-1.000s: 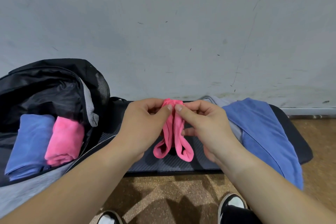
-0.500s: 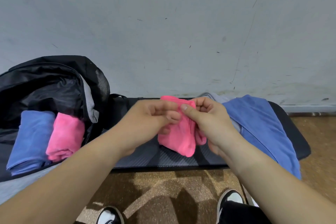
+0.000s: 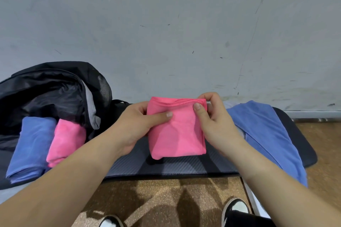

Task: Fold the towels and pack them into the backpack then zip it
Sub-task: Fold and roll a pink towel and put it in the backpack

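Observation:
A pink towel (image 3: 178, 132), folded into a small rectangle, hangs just above the dark mat (image 3: 166, 165). My left hand (image 3: 137, 127) grips its left edge with the thumb on the front. My right hand (image 3: 215, 121) pinches its upper right corner. The black backpack (image 3: 55, 86) lies open at the left, with a folded blue towel (image 3: 29, 145) and a folded pink towel (image 3: 66, 140) inside it. An unfolded blue towel (image 3: 267, 134) is draped over the mat's right side, and a grey towel (image 3: 228, 105) peeks out behind it.
A grey scuffed wall (image 3: 166, 33) rises right behind the mat. Brown cork-like floor (image 3: 156, 199) lies in front, where the tips of two black and white shoes (image 3: 236, 206) show at the bottom edge.
The pink towel went from a narrow doubled strip pinched between both hands to a flat folded rectangle held facing me. Both hands moved apart to its two sides.

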The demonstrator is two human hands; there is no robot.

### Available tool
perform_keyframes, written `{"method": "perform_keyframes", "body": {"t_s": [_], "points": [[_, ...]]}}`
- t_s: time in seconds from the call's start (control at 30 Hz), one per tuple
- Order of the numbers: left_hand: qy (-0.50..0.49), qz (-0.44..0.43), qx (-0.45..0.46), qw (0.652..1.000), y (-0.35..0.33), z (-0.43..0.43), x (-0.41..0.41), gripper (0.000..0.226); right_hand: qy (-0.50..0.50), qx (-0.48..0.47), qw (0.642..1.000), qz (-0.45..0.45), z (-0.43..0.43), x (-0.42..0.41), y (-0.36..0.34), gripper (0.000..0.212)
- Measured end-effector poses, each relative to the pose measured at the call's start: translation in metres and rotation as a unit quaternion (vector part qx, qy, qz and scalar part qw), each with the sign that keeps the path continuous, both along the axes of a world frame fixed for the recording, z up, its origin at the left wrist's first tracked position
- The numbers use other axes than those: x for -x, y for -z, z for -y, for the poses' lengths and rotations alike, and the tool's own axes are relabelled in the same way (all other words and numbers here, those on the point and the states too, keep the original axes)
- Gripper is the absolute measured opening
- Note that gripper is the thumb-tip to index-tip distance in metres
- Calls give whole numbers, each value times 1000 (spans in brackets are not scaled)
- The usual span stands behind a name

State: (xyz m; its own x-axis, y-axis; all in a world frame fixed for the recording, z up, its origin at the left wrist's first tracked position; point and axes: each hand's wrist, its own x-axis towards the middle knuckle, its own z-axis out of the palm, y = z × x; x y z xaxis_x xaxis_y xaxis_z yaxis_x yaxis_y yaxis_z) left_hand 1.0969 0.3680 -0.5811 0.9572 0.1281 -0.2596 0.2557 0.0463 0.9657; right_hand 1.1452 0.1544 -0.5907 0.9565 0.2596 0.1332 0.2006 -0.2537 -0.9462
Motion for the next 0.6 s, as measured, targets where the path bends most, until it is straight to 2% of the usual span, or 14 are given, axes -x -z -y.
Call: {"method": "perform_keyframes", "body": {"t_s": [0.07,0.17,0.33,0.5,0.6], "points": [[-46,17,-60,997,6,1,-1,21,7,51,998,38,-2,-2,7,5],[-84,31,-153,984,13,3,-3,21,4,38,998,40,-8,-1,12,7],[-62,-8,-119,991,2,8,0,35,26,36,998,45,-11,0,11,10],[-108,11,-227,968,10,5,-3,38,-14,57,996,64,-17,10,7,13],[-92,-15,-246,965,9,9,-2,40,-28,96,991,92,-21,17,6,13]]}}
